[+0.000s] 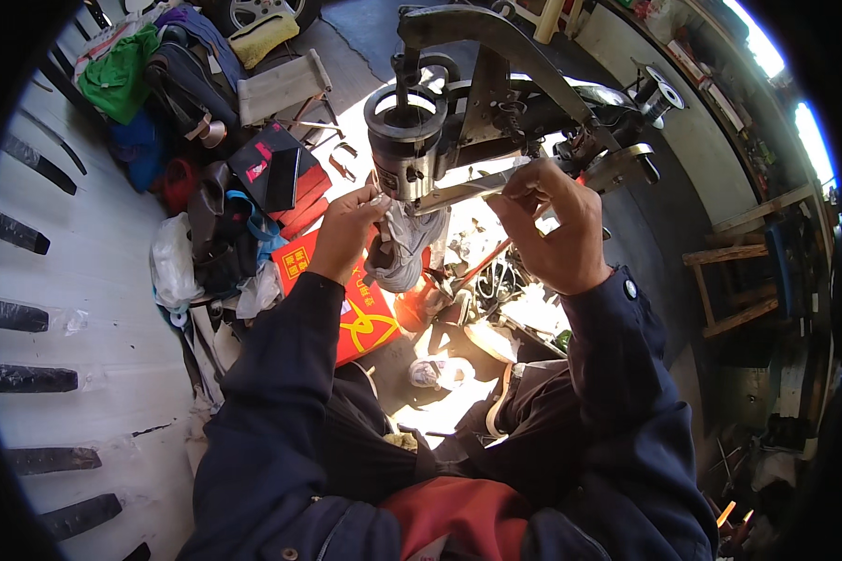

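A hand-operated shoe-stitching machine point(407, 136) with a round metal head and a curved black arm stands in front of me. Below its head hangs a light grey shoe point(409, 251), up against the machine's narrow arm point(468, 190). My left hand point(344, 234) is closed on the shoe's edge, its thumb and forefinger close to the machine head. To the right of the narrow arm, my right hand point(559, 227) is raised with thumb and fingertips pinched together. Whatever may be between those fingertips is too small to make out.
A red box point(351, 327) with yellow markings lies under my left forearm. Bags and clothes point(122, 75) pile up at left beside a folding stool point(285, 86). Sunlit tools and scraps point(510, 280) cover the floor ahead. A thread spool point(665, 96) sits behind the machine; a wooden frame point(734, 280) stands at right.
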`<act>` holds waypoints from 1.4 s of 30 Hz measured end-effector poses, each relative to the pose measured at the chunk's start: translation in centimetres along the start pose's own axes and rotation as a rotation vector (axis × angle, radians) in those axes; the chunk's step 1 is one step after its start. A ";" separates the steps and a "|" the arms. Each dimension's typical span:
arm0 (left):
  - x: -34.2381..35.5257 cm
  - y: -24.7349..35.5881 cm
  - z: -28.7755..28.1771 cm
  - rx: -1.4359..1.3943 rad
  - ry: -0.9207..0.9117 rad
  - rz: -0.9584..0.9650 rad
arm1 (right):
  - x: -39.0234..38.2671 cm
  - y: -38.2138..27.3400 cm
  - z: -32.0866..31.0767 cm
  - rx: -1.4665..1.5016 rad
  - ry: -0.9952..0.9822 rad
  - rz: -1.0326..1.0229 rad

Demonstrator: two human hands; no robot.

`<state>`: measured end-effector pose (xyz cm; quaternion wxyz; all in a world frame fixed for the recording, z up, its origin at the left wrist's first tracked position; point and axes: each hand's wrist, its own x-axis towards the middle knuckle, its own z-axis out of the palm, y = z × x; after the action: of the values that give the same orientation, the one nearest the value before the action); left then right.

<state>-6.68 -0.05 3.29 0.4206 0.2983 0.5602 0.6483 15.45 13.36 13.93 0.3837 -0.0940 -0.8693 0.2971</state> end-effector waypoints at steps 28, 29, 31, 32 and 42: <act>-1.1 -1.1 -2.0 -0.045 -0.036 -0.172 | -31.9 32.3 13.8 -0.145 -0.350 1.316; -1.1 -1.2 -2.0 -0.035 -0.035 -0.180 | -31.8 32.2 13.6 -0.001 -0.278 1.343; -1.1 -1.4 -2.0 -0.018 -0.036 -0.194 | -31.5 31.5 13.4 0.057 -0.164 1.498; -1.0 -1.5 -2.0 -0.016 -0.033 -0.200 | -31.2 31.2 13.5 0.064 -0.117 1.468; -0.4 -3.2 -1.4 -0.129 0.046 -0.160 | -27.9 16.3 14.3 0.719 0.441 1.533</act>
<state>-7.01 -1.03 -0.04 0.4763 0.2100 0.5488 0.6541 23.22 9.26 -20.26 0.2438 -0.5812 -0.3262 0.7046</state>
